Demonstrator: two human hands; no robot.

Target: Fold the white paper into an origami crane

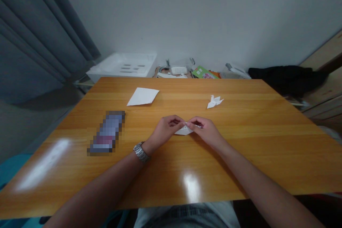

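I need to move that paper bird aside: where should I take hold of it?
Probably pinch the paper bird at its middle, where the folds look thickest, coming from above on the near side: it lies low on the table, its pointed tips look thin.

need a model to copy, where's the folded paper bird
In the head view the folded paper bird lies on the table, right of centre, beyond the right hand.

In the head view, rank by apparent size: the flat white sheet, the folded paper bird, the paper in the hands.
1. The flat white sheet, clearly largest.
2. The folded paper bird and the held paper look alike; the left hand and right hand hide part of the latter, so unranked.
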